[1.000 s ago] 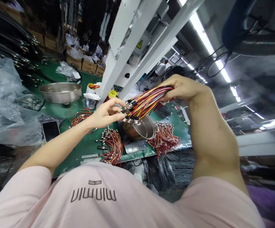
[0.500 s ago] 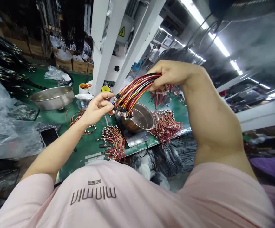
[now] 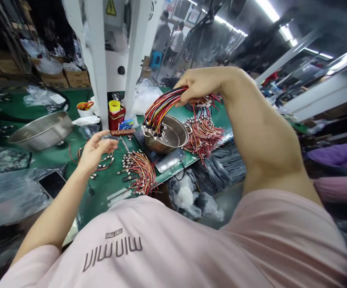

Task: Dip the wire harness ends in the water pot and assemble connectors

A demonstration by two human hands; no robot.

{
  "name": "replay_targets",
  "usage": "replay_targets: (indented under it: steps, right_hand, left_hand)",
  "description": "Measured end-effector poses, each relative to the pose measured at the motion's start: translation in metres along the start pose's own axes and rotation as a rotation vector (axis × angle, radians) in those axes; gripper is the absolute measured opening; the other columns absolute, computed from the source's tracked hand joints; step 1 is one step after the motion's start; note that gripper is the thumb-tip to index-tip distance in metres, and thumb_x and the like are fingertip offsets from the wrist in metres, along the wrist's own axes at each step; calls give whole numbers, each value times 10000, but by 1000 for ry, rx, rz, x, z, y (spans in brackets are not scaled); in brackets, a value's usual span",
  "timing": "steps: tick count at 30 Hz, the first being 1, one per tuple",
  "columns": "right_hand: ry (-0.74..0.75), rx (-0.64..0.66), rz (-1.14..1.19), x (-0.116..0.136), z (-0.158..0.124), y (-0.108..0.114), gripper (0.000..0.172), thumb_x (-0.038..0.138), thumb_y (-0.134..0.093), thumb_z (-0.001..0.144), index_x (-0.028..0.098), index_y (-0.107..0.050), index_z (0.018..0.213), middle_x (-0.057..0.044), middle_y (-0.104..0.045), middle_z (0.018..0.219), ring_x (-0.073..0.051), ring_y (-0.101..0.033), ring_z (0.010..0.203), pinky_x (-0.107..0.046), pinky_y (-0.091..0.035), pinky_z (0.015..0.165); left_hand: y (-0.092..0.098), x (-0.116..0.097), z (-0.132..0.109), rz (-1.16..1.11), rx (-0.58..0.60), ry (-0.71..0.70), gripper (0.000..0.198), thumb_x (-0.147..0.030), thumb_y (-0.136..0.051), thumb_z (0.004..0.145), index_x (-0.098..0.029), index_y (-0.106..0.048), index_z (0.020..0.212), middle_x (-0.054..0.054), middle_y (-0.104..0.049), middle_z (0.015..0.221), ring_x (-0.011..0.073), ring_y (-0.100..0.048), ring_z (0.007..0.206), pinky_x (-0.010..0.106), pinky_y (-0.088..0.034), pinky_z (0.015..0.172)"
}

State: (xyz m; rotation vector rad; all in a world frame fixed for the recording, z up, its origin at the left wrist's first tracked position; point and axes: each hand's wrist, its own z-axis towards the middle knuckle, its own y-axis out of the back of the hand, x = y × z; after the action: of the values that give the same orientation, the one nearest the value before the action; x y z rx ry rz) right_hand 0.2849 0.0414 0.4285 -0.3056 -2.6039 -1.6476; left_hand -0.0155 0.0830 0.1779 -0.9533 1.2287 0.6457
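Our right hand (image 3: 201, 85) raised, fingers closed round a wire bundle (image 3: 161, 110), its metal ends hanging over the steel bowl (image 3: 173, 138), our left hand (image 3: 93, 152) open and holding nothing above the green table (image 3: 56, 156), far wire ends hidden behind our fist

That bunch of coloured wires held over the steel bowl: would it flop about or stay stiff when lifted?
Probably floppy: the wire bundle droops from the right hand toward the steel bowl. The metal connectors at its ends likely weigh them down. Loose strands may splay, as the pile on the mat does.
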Motion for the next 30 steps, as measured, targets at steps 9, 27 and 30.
replay_targets:
  steps: [9,27,30]
  right_hand:
    - [-199,-4,-116,-94,52,-45,307,423,-668,840,138,-706,947,11,-601,665,-100,-567,587,-219,-422,554]
    - [-249,247,-256,-187,205,-149,369,171,-682,742,19,-705,1077,-158,-738,925,-195,-668,779,-246,-496,688]
    - [-253,287,-270,-192,213,-161,360,128,-665,717,-20,-712,1042,-189,-733,940,-235,-678,806,-279,-507,698]
  left_hand:
    - [37,79,-69,-40,-190,424,605,-454,-831,626,-148,-630,1108,68,-751,893,160,-692,776,289,-542,760]
    - [15,123,-94,5,-404,633,587,-479,-843,606,-166,-656,1066,45,-750,896,143,-669,793,253,-528,766]
    - [16,120,-87,24,-405,639,591,-476,-845,604,-162,-653,1066,49,-749,896,143,-668,790,256,-526,769]
